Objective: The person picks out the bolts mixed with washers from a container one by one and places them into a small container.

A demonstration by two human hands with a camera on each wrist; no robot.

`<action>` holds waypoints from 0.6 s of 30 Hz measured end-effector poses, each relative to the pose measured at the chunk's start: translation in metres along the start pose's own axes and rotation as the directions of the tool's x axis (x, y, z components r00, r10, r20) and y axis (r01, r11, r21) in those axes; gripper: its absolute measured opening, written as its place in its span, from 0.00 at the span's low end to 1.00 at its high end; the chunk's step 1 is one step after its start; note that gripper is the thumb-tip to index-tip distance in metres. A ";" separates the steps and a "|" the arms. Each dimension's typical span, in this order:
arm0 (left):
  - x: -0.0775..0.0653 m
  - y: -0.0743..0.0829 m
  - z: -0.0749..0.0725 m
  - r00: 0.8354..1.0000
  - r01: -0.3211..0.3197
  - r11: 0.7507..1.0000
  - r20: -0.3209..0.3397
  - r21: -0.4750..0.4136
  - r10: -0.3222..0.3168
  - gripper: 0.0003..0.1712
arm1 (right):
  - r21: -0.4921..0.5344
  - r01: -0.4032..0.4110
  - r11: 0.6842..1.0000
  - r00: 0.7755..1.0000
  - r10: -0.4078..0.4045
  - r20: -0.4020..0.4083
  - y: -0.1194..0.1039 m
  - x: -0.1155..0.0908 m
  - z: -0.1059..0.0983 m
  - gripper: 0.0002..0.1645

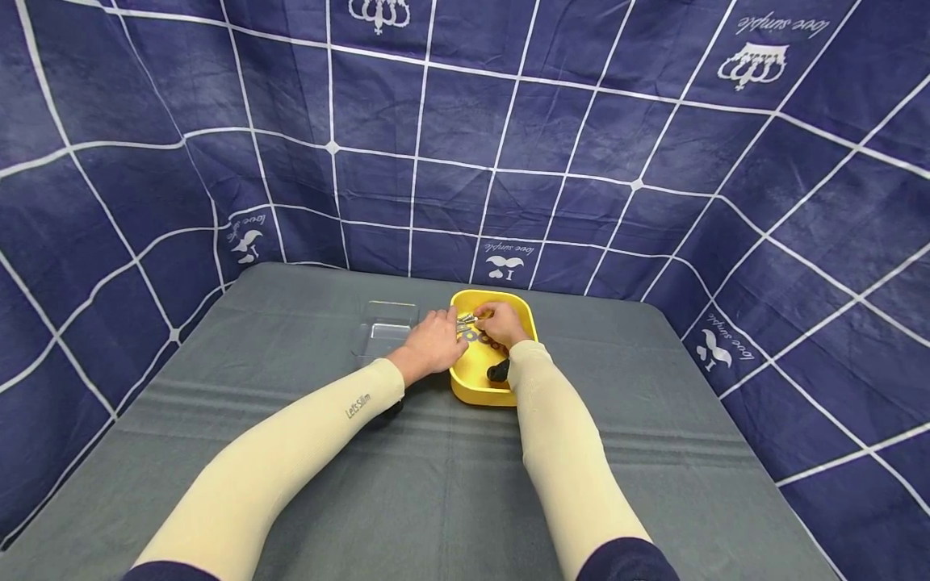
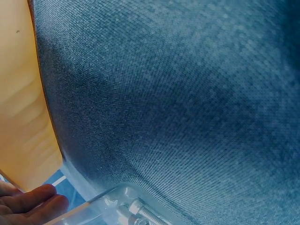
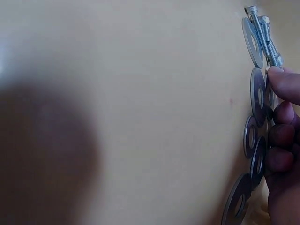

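My right hand (image 1: 501, 323) reaches inside a yellow bin (image 1: 483, 397). Its thumb and fingers pinch a thin metal bolt (image 3: 273, 61) beside several more bolts (image 3: 262, 28). Flat round washers (image 3: 258, 96) lie in a row along the bin floor next to those fingers. My left hand (image 1: 433, 343) lies at the bin's left rim, its fingers (image 2: 35, 199) loosely extended beside the yellow wall. Whether it touches anything inside is hidden from view.
A clear plastic box (image 1: 385, 308) stands left of the bin, with bolts (image 2: 140, 211) in it. A black object (image 1: 498, 371) lies in the bin's near part. Another dark object (image 1: 392, 410) is partly under the left sleeve. Blue checked curtains (image 1: 465, 121) surround the grey table (image 1: 450, 484).
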State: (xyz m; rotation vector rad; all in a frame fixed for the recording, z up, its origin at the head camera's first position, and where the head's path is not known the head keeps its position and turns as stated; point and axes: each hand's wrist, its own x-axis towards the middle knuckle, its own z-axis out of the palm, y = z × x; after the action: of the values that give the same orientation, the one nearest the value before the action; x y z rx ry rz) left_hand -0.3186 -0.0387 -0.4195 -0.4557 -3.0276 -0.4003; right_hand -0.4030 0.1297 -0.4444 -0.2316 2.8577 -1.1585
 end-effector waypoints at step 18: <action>-0.001 0.002 -0.003 1.000 -0.003 0.999 -0.005 0.033 0.004 0.38 | 0.005 -0.049 0.999 0.998 0.048 0.038 -0.003 0.002 -0.002 0.06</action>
State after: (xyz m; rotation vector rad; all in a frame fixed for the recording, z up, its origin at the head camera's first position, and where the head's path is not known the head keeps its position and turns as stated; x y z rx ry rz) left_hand -0.3167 -0.0383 -0.4167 -0.4572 -3.0232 -0.3507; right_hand -0.4048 0.1286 -0.4414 -0.1809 2.8100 -1.1417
